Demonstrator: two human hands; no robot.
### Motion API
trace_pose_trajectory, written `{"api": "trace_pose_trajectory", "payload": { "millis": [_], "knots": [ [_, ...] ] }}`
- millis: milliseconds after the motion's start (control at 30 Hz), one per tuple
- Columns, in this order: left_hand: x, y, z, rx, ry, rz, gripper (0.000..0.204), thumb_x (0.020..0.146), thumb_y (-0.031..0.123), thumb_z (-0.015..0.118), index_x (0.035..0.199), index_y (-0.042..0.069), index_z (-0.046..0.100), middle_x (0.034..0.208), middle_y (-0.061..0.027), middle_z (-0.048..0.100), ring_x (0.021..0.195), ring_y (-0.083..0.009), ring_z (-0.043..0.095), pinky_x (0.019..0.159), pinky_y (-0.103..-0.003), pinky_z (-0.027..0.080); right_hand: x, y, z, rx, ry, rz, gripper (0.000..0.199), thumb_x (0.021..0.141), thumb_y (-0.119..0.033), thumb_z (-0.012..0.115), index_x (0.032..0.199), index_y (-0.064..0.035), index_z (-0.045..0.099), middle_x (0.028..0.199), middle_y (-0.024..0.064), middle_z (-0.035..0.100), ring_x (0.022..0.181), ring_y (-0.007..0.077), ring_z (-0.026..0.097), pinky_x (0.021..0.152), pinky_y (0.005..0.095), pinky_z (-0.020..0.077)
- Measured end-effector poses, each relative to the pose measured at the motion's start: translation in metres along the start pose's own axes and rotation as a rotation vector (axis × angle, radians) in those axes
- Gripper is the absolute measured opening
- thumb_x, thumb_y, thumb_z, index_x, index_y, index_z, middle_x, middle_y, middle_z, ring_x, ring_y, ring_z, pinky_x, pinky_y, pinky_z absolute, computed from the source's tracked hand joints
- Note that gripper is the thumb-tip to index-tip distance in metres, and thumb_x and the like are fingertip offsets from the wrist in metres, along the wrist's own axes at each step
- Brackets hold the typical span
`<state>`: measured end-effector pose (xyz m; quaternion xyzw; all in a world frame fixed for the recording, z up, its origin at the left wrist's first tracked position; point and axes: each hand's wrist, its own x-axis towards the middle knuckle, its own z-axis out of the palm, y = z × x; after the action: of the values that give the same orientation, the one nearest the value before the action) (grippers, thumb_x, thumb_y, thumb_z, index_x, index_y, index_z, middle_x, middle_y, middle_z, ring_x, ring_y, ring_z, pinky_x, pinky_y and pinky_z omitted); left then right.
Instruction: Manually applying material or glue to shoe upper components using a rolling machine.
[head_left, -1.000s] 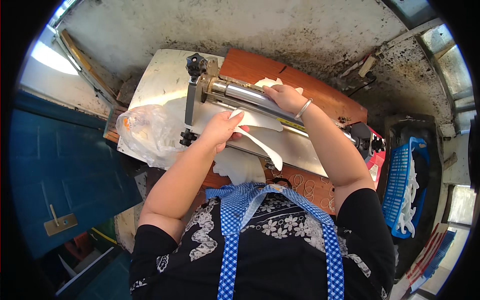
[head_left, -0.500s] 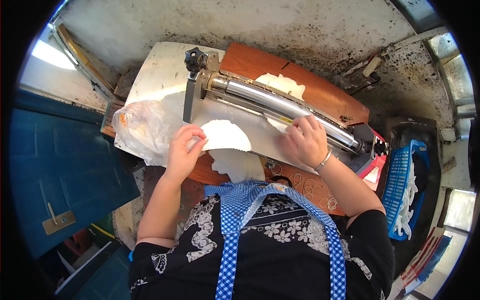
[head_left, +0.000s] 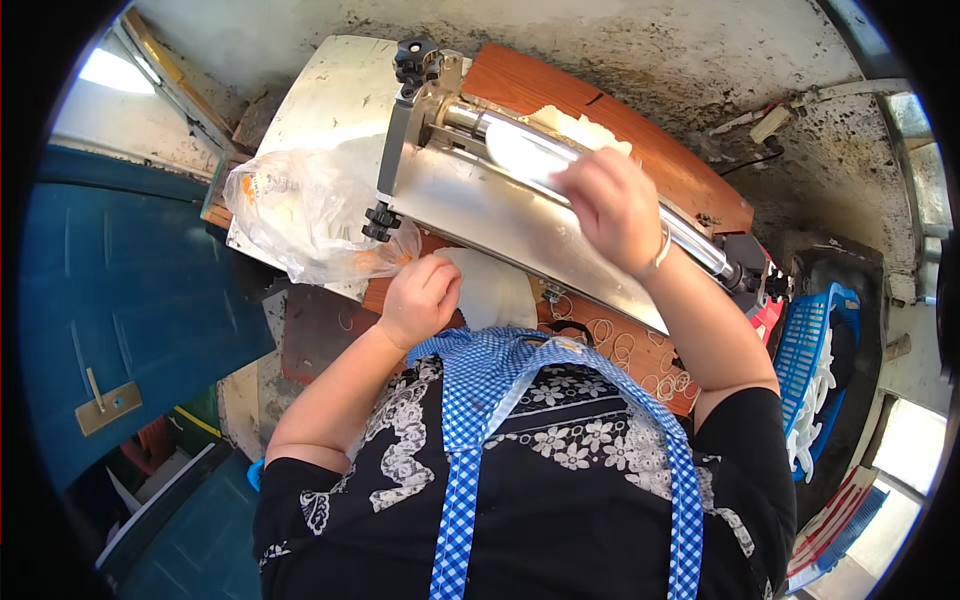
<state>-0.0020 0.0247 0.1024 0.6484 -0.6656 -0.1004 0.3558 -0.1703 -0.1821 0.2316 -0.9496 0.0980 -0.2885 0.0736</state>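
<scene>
while my left hand (head_left: 420, 298) pinches the white dough sheet (head_left: 492, 290) by the table edge, my right hand (head_left: 612, 208) grips dough at the steel roller (head_left: 560, 170).

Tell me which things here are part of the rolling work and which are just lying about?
In use:
- metal roller machine
- white dough sheet, by the left hand
- dough at the rollers, by the right hand

Lying about:
- clear plastic bag
- rubber bands
- blue basket
</scene>
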Motion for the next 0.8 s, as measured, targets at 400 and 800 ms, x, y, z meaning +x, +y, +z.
{"api": "trace_pose_trajectory", "payload": {
  "millis": [400,800],
  "knots": [
    [0.008,-0.015,0.015,-0.058,-0.510,-0.294,0.040,0.063,0.012,0.070,0.098,0.004,0.055,0.099,-0.0124,0.053,0.094,-0.0309,0.052,0.080,-0.041,0.043,-0.052,-0.027,-0.003,-0.106,0.008,0.188,0.023,0.064,-0.014,0.069,0.081,-0.0058,0.056,0.080,0.0088,0.053,0.074,0.0259,0.053,0.064,0.0341,0.0426],
    [0.034,0.032,-0.049,-0.866,-0.135,-0.425,0.024,0.075,0.008,0.066,0.096,0.000,0.058,0.084,-0.0025,0.062,0.078,-0.0101,0.056,0.070,-0.025,0.046,-0.063,-0.078,0.040,0.753,-0.218,0.773,0.042,0.069,-0.024,0.073,0.099,0.0015,0.057,0.085,0.0112,0.061,0.072,0.0224,0.060,0.068,0.0298,0.0481]
  ]
}}
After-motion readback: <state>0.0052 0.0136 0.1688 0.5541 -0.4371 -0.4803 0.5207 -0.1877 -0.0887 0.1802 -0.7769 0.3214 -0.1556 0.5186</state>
